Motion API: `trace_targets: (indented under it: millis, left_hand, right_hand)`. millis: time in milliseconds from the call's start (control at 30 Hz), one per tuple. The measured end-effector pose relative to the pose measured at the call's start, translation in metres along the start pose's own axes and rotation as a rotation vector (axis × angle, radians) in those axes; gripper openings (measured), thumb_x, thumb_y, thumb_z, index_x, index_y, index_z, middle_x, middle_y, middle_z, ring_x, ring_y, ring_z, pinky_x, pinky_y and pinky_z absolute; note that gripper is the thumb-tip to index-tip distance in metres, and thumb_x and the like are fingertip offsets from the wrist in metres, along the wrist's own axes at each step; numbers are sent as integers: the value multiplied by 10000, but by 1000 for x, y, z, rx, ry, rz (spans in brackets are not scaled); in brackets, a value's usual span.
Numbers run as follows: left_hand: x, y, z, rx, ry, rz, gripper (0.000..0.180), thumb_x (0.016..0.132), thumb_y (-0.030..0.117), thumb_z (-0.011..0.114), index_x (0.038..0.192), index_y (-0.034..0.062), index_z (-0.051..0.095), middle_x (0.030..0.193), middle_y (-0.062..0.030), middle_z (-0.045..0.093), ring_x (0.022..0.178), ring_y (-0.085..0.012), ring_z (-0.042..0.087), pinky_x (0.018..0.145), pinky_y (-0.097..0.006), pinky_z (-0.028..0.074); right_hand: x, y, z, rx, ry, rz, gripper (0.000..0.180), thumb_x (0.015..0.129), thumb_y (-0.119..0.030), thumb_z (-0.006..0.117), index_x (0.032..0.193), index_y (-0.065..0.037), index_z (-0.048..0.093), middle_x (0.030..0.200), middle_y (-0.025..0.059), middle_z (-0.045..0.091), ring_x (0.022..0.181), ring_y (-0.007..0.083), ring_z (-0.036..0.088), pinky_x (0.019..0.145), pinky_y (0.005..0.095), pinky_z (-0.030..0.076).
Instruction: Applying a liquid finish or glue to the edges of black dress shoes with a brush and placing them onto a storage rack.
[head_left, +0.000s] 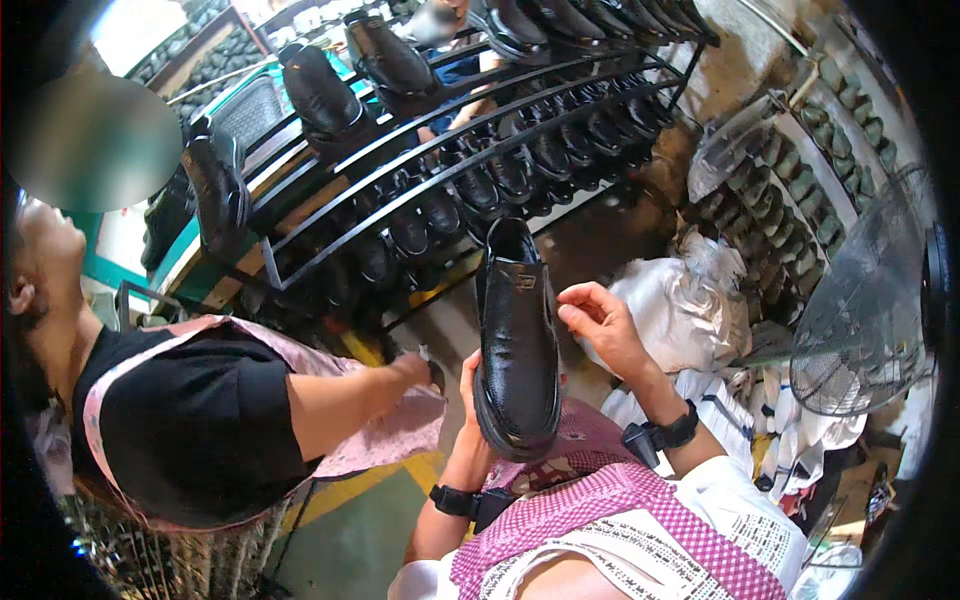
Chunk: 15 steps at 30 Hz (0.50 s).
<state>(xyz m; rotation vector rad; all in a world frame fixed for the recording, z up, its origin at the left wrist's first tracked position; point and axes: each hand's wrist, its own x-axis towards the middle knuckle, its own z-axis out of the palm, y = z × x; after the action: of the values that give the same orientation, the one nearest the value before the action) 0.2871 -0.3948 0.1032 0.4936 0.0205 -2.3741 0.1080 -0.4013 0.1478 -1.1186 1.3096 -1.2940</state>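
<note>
Now we cup the black shoe (517, 340) from behind with our left hand (470, 395), fingers wrapped round its toe end, heel pointing away; our right hand (600, 320) hovers just right of its upper, fingers loosely curled, holding nothing; beyond our fingertips a shoe rack (470, 150) stands; a co-worker's arm (350, 390) reaches in at left.

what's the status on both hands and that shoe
Left hand holds black shoe upright by the toe end. Right hand beside the shoe's upper, fingers curled, empty. Co-worker's hand close on the left, shoe rack behind.
</note>
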Motion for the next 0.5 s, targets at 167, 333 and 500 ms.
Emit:
trace_targets:
  millis: [167,333,500]
  left_hand:
    - [6,1,4,42,37,-23,675,783,507,273,1173,-19,437,1038,-220,547,872,-366,573,773,-448,484]
    - [13,1,-26,122,105,65,642,791,484,279,1156,-12,459,1020,-208,562,854,-332,588,773,-412,490]
    - [18,-5,-17,94,34,-2,620,792,443,297,1163,-31,443,1041,-219,554,872,-339,585,795,-419,481]
  right_hand:
    - [2,3,10,-88,31,-75,162,786,-133,626,883,-58,521,781,-39,504,709,39,484,607,178,408]
    - [3,-9,12,-328,-37,-211,176,739,-147,641,768,-6,540,750,58,475,645,129,473,578,246,399]
    - [1,-16,-16,70,-163,95,109,801,-117,574,791,-13,541,710,29,497,521,75,427,447,209,331]
